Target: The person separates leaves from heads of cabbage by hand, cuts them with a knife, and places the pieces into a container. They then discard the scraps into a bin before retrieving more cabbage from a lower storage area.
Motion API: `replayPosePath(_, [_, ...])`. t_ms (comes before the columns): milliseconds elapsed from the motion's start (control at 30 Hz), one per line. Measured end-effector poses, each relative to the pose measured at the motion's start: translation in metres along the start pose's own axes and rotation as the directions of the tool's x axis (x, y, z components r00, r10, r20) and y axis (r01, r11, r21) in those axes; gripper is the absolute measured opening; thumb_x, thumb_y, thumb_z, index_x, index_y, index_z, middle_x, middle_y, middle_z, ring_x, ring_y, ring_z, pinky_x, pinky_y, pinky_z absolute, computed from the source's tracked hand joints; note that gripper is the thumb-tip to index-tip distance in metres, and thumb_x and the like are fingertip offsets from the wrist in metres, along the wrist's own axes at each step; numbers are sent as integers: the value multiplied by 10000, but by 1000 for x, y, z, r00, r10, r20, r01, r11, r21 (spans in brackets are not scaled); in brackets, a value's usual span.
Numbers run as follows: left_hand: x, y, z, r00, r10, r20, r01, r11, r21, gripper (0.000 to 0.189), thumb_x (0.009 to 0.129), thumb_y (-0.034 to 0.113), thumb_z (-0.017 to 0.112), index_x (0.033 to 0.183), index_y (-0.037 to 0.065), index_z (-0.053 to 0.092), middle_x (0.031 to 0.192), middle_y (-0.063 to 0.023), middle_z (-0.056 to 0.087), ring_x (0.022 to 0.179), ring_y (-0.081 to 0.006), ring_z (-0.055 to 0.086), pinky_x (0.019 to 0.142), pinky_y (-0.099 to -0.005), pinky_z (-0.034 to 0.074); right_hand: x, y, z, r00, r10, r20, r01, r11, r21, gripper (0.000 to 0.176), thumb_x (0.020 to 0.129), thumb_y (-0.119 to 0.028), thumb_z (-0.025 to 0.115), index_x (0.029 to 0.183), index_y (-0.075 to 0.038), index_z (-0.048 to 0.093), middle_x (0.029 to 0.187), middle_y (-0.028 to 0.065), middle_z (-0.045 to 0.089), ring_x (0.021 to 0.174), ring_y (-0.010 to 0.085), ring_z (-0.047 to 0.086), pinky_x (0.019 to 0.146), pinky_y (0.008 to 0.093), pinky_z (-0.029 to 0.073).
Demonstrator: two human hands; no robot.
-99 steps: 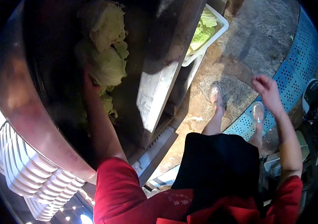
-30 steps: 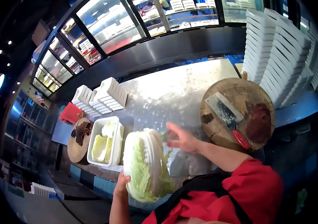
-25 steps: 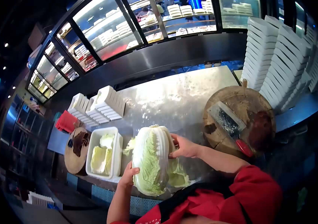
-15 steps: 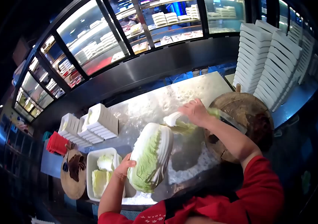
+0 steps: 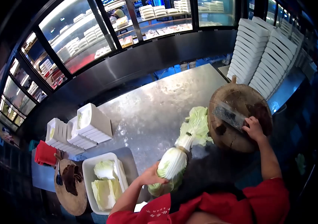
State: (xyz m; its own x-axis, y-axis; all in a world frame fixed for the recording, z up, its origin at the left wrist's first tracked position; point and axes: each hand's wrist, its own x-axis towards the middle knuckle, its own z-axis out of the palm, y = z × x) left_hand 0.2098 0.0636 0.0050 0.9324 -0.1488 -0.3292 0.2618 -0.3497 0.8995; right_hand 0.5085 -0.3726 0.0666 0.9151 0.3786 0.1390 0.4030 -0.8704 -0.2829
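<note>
A whole napa cabbage [image 5: 172,166] lies near the front edge of the steel table, its white stem end pointing away from me. My left hand [image 5: 153,174] is wrapped round its left side. Beyond its stem end, loose leaves [image 5: 197,125] lie on the table, green ends outward. At the right, my right hand [image 5: 253,127] is closed at the handle end of a broad cleaver [image 5: 229,116], whose blade rests on the round wooden chopping block [image 5: 222,140].
A white bin [image 5: 87,175] of cabbage pieces stands left, beside a smaller round board [image 5: 64,198] with dark cloth. White trays [image 5: 95,125] are stacked behind it, near red containers [image 5: 45,153]. Tall tray stacks [image 5: 248,48] rise at the back right. Glass-fronted shelves [image 5: 77,33] line the back.
My right hand has moved right and down from the leaves to the cleaver. The cabbage, held in my left hand, has come lower, and leaves now lie spread beyond it. The view has shifted.
</note>
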Motion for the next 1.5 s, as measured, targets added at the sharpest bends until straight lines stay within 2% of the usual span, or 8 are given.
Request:
replayPosePath(200, [35,33,-19,976,-166,-140,215,817,534,897,672,802,483,1122,37,613,1026,-203,637,976,-343,606,870,-406,441,11,9,0,994,33,101,-25,997,-78,368,744,-294,653,1060,-111,609,1039,187,556,967,359,548,822,441,444])
replayPosePath(267, [68,18,-21,988,-81,-129,116,948,296,744,829,700,397,1096,47,635,1022,-174,653,973,-242,610,852,-368,450,7,15,2,991,-28,130,45,990,-133,402,770,-328,638,1093,-94,590,1035,203,578,997,371,543,839,451,438])
replayPosePath(433, [133,44,-16,790,-612,-35,610,778,154,596,888,545,478,1200,46,574,1101,-136,623,946,-196,605,856,-320,453,-6,-4,-13,978,11,206,-24,998,59,506,691,-273,728,1145,-116,568,920,164,624,897,324,601,760,380,460])
replayPosePath(500, [147,29,-4,916,-204,-347,254,961,106,559,877,383,594,1302,41,471,1234,-160,543,1003,-202,586,831,-294,461,-13,-18,-20,961,30,274,-44,998,45,564,652,-296,752,1161,-147,560,872,128,633,875,289,618,739,362,464])
replayPosePath(633, [149,41,-5,964,24,-266,-44,996,-71,559,862,175,634,1353,47,400,1323,-169,468,1113,-226,540,886,-302,448,-27,-15,-9,973,-134,186,133,991,20,429,696,-210,680,1102,-125,570,893,152,634,910,325,606,758,401,462])
replayPosePath(867, [28,44,28,835,-97,-541,455,674,582,1073,688,585,690,1394,-58,200,1250,-304,474,1168,-397,480,962,-412,400,-67,-58,-19,995,45,-85,-17,953,304,324,774,-130,558,1082,-34,584,809,211,626,778,348,628,683,389,484])
replayPosePath(1000, [-4,58,55,839,-199,-506,431,810,397,1119,619,566,746,1395,-27,197,1212,-285,505,1136,-396,502,927,-415,424,-89,-101,-1,985,-133,110,50,830,556,176,866,-200,551,897,-27,559,684,209,578,687,388,598,594,441,451])
replayPosePath(1500, [-6,62,67,801,-167,-575,385,879,281,928,544,300,806,1308,67,333,984,-214,556,900,-374,575,748,-431,486,-65,-177,3,721,-537,439,442,843,307,179,859,-145,527,829,-2,424,604,204,560,610,398,576,529,469,441])
